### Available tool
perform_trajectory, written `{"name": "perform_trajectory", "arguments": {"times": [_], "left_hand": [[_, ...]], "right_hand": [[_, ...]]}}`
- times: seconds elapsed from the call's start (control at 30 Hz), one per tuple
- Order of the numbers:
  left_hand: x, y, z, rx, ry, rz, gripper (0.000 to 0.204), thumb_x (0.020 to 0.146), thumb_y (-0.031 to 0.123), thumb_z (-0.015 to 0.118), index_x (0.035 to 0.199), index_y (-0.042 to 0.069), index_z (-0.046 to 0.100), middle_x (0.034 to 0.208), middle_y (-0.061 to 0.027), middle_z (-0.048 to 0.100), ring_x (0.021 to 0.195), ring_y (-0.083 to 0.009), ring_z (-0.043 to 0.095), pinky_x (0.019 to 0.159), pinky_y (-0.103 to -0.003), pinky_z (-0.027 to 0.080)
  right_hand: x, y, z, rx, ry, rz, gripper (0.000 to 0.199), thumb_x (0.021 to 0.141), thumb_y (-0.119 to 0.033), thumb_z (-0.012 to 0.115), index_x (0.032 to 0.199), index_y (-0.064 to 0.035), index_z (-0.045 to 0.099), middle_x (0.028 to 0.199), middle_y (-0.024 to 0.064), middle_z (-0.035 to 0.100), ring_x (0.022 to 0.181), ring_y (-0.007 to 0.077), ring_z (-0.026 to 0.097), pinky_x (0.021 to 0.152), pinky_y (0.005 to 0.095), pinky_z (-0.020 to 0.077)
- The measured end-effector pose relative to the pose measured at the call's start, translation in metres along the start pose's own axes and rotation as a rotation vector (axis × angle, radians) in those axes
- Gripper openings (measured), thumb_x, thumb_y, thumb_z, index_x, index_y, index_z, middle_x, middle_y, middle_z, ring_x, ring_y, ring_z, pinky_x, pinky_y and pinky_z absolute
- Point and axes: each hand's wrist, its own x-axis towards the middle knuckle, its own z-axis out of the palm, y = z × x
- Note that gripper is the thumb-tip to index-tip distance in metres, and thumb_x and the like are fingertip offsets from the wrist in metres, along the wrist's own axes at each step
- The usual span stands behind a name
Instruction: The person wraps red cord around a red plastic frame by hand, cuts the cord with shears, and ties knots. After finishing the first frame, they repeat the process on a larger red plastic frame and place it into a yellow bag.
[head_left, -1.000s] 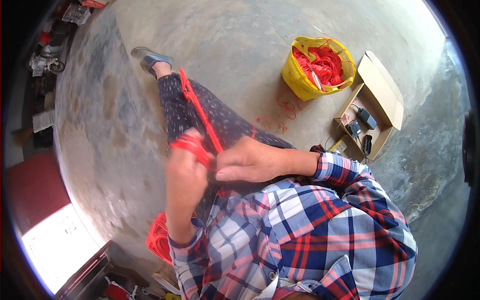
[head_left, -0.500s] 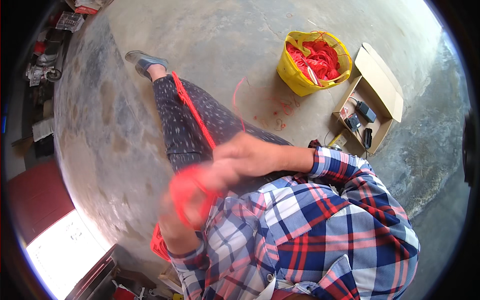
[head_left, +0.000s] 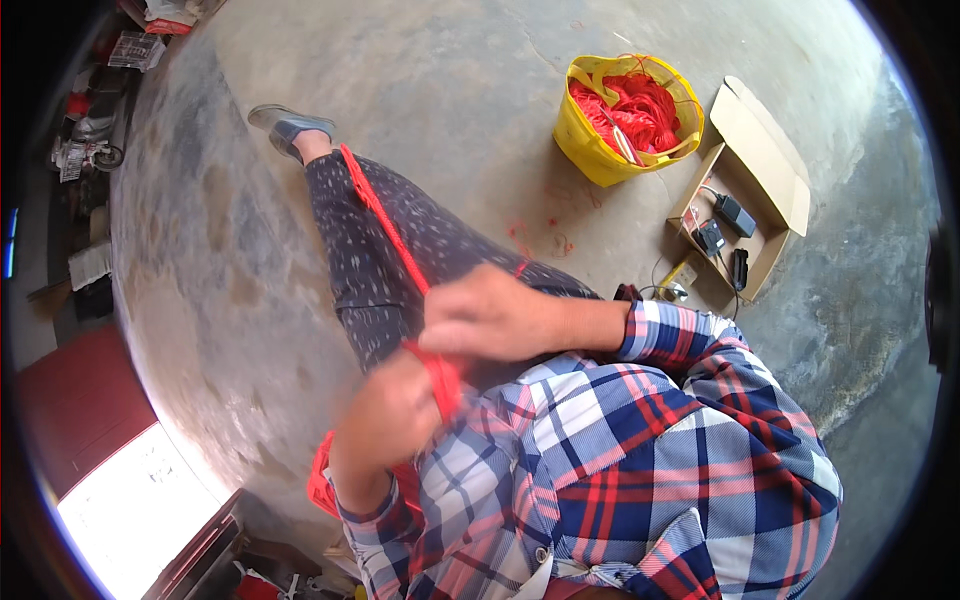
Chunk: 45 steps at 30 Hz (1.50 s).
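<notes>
A red braided cord stretches from beside my ankle, along my patterned trouser leg, to my right hand. That hand is closed around the cord at the level of my lap. Just below and to the left, my left hand is smeared by motion, and its fingers cannot be made out. A red bundle of cord lies across it, close under the right hand. A short red strand shows beyond the right hand. More red material sits beside my left forearm, partly hidden.
On the concrete floor ahead stands a yellow bag filled with red cord. To its right is an open cardboard box with black adapters. Red scraps lie on the floor. Clutter lines the left edge.
My left hand has moved up and right, nearer my right hand, and the wide red loop around it has drawn narrower. The loose strand over the floor has mostly gone from view.
</notes>
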Motion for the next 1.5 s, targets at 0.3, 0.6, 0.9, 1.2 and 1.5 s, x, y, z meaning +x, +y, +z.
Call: {"name": "perform_trajectory", "arguments": {"times": [0.3,0.6,0.9,1.2,1.5], "left_hand": [[-0.003,-0.004,0.01,-0.02,0.079,-0.086,0.029,0.083,0.01,0.063,0.111,0.0,0.062,0.107,-0.0194,0.065,0.095,-0.0346,0.064,0.083,-0.036,0.05],[0.005,-0.004,0.014,0.034,0.361,-0.207,0.027,0.085,0.005,0.059,0.111,-0.003,0.061,0.109,-0.0184,0.066,0.1,-0.029,0.065,0.086,-0.035,0.05],[0.029,-0.028,0.041,-1.08,0.825,-0.045,0.035,0.094,0.015,0.059,0.123,-0.005,0.053,0.13,-0.02,0.054,0.118,-0.0295,0.055,0.102,-0.039,0.043],[0.029,-0.025,0.067,-1.724,0.663,-0.038,0.052,0.095,0.036,0.057,0.124,-0.007,0.05,0.119,-0.0129,0.055,0.112,-0.0224,0.053,0.098,-0.035,0.043],[0.037,-0.031,0.074,-1.832,0.718,0.117,0.044,0.096,0.028,0.056,0.125,-0.004,0.05,0.122,-0.0132,0.055,0.115,-0.0236,0.052,0.102,-0.037,0.041]], "right_hand": [[-0.002,0.006,0.008,0.054,-0.027,-0.072,0.034,0.094,-0.029,0.06,0.074,-0.002,0.055,0.06,0.0109,0.053,0.054,0.0221,0.053,0.053,0.0333,0.0421],[0.002,0.008,0.011,0.053,0.013,-0.159,0.029,0.093,-0.027,0.061,0.078,-0.0025,0.058,0.063,0.0128,0.056,0.059,0.0213,0.061,0.056,0.0343,0.0453],[0.0,0.018,0.011,-0.262,-0.025,-0.117,0.024,0.091,-0.028,0.061,0.079,-0.0075,0.058,0.064,0.0136,0.057,0.058,0.034,0.057,0.053,0.0396,0.0439],[0.006,0.011,0.016,-0.083,-0.028,0.068,0.02,0.084,-0.016,0.069,0.093,-0.0051,0.056,0.073,0.008,0.059,0.066,0.0202,0.059,0.063,0.0317,0.0479],[0.009,0.008,0.024,-0.141,-0.016,0.124,0.042,0.075,-0.004,0.072,0.113,-0.0054,0.054,0.093,0.0089,0.059,0.077,0.0193,0.061,0.07,0.0302,0.0517]]}}
